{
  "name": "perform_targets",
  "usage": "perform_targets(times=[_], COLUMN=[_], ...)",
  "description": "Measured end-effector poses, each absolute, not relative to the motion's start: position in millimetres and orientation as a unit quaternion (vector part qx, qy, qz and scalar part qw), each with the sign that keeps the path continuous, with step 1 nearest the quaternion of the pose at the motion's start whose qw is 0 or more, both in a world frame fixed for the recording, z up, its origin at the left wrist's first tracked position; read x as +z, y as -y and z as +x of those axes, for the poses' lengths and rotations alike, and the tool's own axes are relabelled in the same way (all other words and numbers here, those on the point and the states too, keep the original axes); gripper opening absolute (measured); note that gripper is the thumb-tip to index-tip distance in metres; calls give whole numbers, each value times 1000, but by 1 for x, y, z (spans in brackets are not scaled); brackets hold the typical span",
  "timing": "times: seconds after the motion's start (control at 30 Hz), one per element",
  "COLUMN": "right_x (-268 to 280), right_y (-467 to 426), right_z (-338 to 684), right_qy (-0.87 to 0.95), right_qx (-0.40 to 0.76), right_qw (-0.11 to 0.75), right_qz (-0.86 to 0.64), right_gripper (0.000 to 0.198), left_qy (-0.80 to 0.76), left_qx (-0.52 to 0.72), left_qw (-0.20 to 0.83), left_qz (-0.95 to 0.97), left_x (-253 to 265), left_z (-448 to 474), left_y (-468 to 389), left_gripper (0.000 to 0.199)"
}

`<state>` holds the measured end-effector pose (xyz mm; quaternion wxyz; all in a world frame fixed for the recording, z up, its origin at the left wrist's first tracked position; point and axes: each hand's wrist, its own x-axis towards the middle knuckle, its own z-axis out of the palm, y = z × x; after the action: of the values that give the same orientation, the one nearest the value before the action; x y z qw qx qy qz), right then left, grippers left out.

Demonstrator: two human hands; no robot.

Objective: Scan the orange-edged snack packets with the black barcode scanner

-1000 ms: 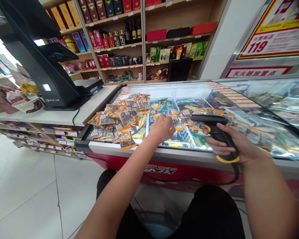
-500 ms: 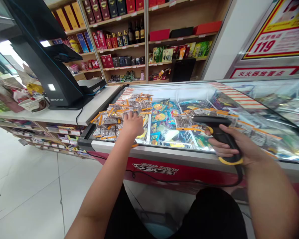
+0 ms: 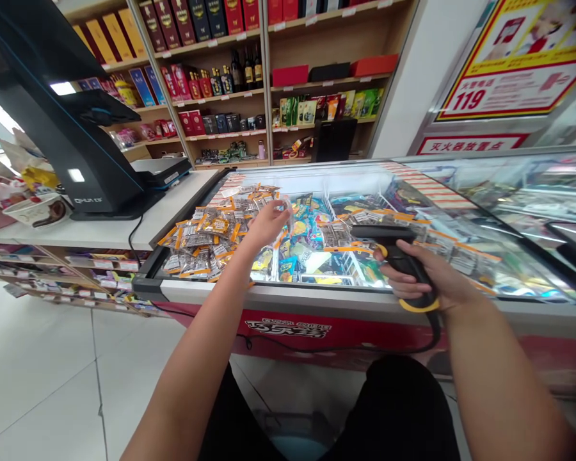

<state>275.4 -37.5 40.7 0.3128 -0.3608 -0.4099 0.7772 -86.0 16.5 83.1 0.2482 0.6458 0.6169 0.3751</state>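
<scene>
My right hand (image 3: 420, 278) is wrapped round the grip of a black and yellow barcode scanner (image 3: 386, 234), its head pointing left over the freezer glass. My left hand (image 3: 269, 224) is raised at the right side of a heap of small clear packets with orange edges (image 3: 206, 234). Its fingers are pinched on what looks like one clear packet (image 3: 288, 216), seen partly edge-on and blurred. More such packets (image 3: 340, 235) lie in a row on the glass, between the left hand and the scanner and beyond it.
The chest freezer (image 3: 288, 296) holds bagged goods under its glass. A black scale with a screen (image 3: 96, 173) and a bowl (image 3: 38, 211) stand on the white counter (image 3: 173, 208) at left. The scanner's cord (image 3: 336, 349) hangs across the freezer front. Stocked shelves (image 3: 240, 93) stand behind.
My left hand has lifted off the heap and moved slightly right, now with a packet at its fingertips. My right hand still holds the scanner. The view has turned slightly right.
</scene>
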Motion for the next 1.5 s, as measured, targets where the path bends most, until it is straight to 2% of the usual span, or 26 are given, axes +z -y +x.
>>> perform_targets(times=[0.1, 0.27, 0.63, 0.8, 0.87, 0.93, 0.97, 1.0, 1.1, 1.17, 1.27, 1.33, 1.5], right_x=[39, 38, 40, 38, 38, 38, 38, 39, 40, 41, 40, 39, 39], right_y=[37, 39, 44, 41, 40, 39, 39, 40, 42, 43, 43, 41, 41], right_z=[274, 274, 275, 276, 276, 276, 276, 276, 275, 275, 275, 275, 275], right_qy=[422, 431, 450, 435, 432, 436, 439, 441, 442, 440, 442, 445, 447], right_qx=[774, 779, 785, 786, 784, 781, 780, 779, 775, 774, 772, 772, 770], right_qw=[320, 315, 309, 316, 320, 317, 316, 317, 321, 323, 324, 321, 317], right_qz=[-347, -328, -294, -305, -311, -314, -314, -314, -317, -320, -321, -320, -326], right_gripper=[51, 49, 49, 48, 49, 50, 50, 49, 45, 44, 44, 44, 42], left_qy=[-565, -497, -456, -468, -518, -580, -602, -615, -610, -585, -535, -496, -415], left_qx=[460, 493, 468, 442, 432, 417, 401, 376, 266, 204, 160, 150, 170], left_qw=[387, 509, 545, 493, 411, 284, 217, 156, 47, 32, 45, 58, 98], left_qz=[566, 501, 525, 585, 613, 639, 655, 675, 745, 785, 828, 853, 888], left_x=[73, 54, 56, 52, 47, 41, 39, 37, 33, 32, 33, 36, 43], left_z=[-75, -68, -67, -56, -51, -49, -48, -48, -48, -46, -40, -36, -33], left_y=[-28, -27, -15, -20, -20, -15, -11, -6, 12, 19, 14, 4, -22], left_gripper=[50, 62, 67, 68, 81, 94, 94, 88, 48, 36, 44, 47, 39])
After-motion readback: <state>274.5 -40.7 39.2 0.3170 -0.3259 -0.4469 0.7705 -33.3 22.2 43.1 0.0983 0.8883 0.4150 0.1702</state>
